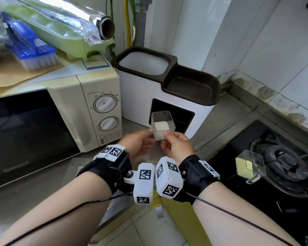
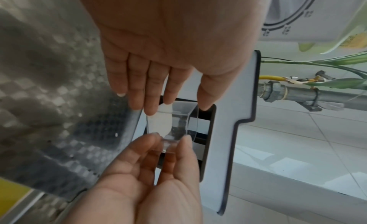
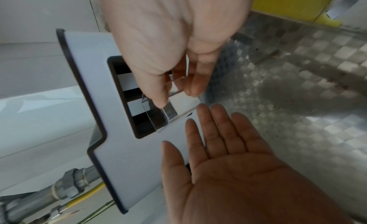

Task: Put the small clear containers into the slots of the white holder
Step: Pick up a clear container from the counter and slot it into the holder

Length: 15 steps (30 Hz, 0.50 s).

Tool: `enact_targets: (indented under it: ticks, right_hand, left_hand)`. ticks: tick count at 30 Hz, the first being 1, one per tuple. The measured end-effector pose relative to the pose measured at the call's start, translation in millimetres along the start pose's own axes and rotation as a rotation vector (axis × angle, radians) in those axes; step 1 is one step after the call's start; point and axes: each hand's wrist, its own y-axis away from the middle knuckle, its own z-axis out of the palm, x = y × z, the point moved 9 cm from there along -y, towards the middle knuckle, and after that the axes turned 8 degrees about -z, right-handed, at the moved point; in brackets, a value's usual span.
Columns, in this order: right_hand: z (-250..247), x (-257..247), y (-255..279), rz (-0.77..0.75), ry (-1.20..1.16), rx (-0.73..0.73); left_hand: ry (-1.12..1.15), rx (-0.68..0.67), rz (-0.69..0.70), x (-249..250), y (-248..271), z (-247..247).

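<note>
A small clear container (image 1: 161, 128) with white powder inside hangs just in front of the dark slot opening (image 1: 184, 118) of the white holder (image 1: 137, 93). My right hand (image 1: 174, 144) pinches the clear tab at the container's near end (image 2: 168, 146) between thumb and finger. My left hand (image 1: 140, 141) lies beside it with straight fingers, their tips touching its left side (image 2: 151, 111). The right wrist view shows the container (image 3: 157, 119) over the striped slots, with the left hand's (image 3: 208, 133) palm flat. A second clear container (image 1: 249, 166) with yellowish powder lies on the stove.
A cream microwave (image 1: 100, 110) stands left of the holder, with a foil roll (image 1: 103, 27) and a blue brush (image 1: 30, 48) on top. A black gas stove (image 1: 283, 162) sits at the right. Tiled wall (image 1: 274, 50) and pipes are behind. The counter (image 1: 220, 125) is patterned metal.
</note>
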Motion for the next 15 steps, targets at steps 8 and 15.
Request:
enact_targets:
  ticks: [8, 15]
  right_hand:
    - [12, -10, -4, -0.008, -0.072, 0.054]
    - [33, -6, -4, 0.013, -0.173, 0.067]
  left_hand:
    - [-0.001, -0.035, 0.077, 28, 1, -4]
    - [-0.028, -0.072, 0.104, 41, 0, -9]
